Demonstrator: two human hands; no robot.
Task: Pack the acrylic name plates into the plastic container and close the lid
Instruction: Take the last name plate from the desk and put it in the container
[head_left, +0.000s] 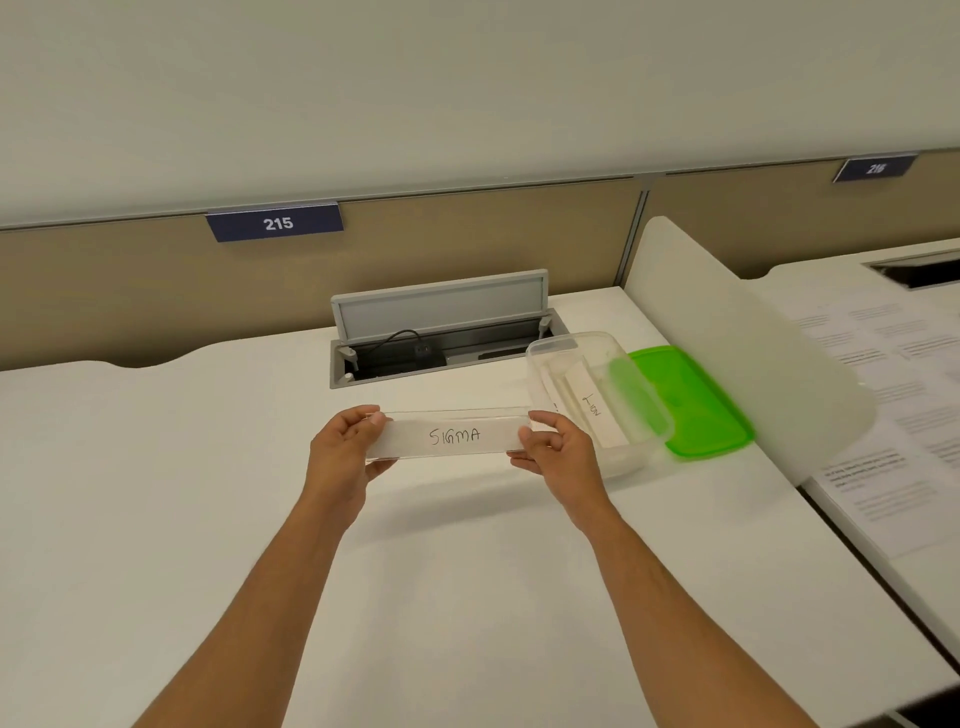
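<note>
Behind container (597, 364): open cable hatch (441, 332).

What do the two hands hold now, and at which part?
Both hold the SIGMA name plate above the desk: the left hand pinches its left end, the right hand its right end.

Clear acrylic name plate (452, 434), white insert, black handwritten "SIGMA" | clear plastic container (597, 358) at right, white inserts inside | bright green lid (696, 410) just beyond | white table (208, 493) | grey cable hatch (439, 306), black cord | navy sign (275, 222), white "215" | tan partition (130, 291)
</note>
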